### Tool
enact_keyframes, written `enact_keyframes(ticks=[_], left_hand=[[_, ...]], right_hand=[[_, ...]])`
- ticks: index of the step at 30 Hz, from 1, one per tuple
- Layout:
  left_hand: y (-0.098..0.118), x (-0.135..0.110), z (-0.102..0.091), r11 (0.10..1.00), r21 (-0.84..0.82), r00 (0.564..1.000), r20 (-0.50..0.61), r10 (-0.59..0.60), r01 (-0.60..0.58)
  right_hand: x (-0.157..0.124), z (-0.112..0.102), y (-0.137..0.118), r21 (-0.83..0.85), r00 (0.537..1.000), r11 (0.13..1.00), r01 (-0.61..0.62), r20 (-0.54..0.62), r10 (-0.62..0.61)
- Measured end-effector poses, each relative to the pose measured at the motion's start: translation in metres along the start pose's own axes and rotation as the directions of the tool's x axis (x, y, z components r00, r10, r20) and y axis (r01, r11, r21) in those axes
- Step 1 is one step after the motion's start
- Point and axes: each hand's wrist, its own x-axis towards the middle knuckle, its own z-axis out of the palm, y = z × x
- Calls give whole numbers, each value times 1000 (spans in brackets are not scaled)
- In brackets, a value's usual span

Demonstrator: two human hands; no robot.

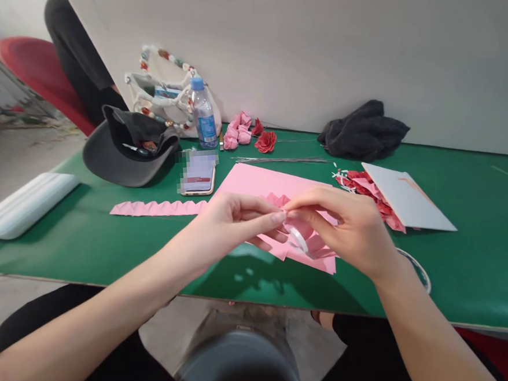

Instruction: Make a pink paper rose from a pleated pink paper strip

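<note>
Our left hand [232,224] and right hand [344,230] meet, fingers [277,216] pinching something tiny above a white tape roll [298,239] on pink paper [257,181], green tabletop [472,268] beneath.

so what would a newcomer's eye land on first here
The left hand and right hand come first, meeting fingertip to fingertip at the centre above a sheet of pink paper. Behind them, on the green table, a red paper rose and pink paper flowers stand out near the wall, beside a water bottle. A pleated pink paper strip lies to the left.
</note>
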Motion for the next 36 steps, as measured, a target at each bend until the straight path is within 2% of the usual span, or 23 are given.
enact_keyframes(ticks=[5, 10, 17, 21, 24, 27, 36], left_hand=[[-2, 1, -3, 1000, -25, 1000, 17, -12, 12], [-5, 2, -1, 1000, -31, 1000, 6, 2, -2], [-9, 1, 5, 988, 81, 985, -95, 142, -135], [-6, 3, -3, 1000, -7, 999, 20, 30, -30], [-4, 5, -10, 995, -86, 991, 126, -36, 47], [-2, 6, -12, 984, -138, 979, 189, -81, 108], [-1, 2, -11, 982, -101, 973, 182, -142, 162]], right_hand=[[-2, 0, 3, -22, 995, 995, 95, 5, -95], [-3, 0, 4, -26, 993, 993, 114, 17, -114], [-2, 3, 4, -40, 990, 990, 134, -35, -135], [-1, 4, 3, -43, 989, 989, 143, -33, -144], [-1, 4, 2, -33, 989, 989, 146, -33, -147], [-1, 3, 1, -29, 990, 990, 136, -33, -137], [-4, 2, 0, 32, 992, 992, 123, -34, -122]])
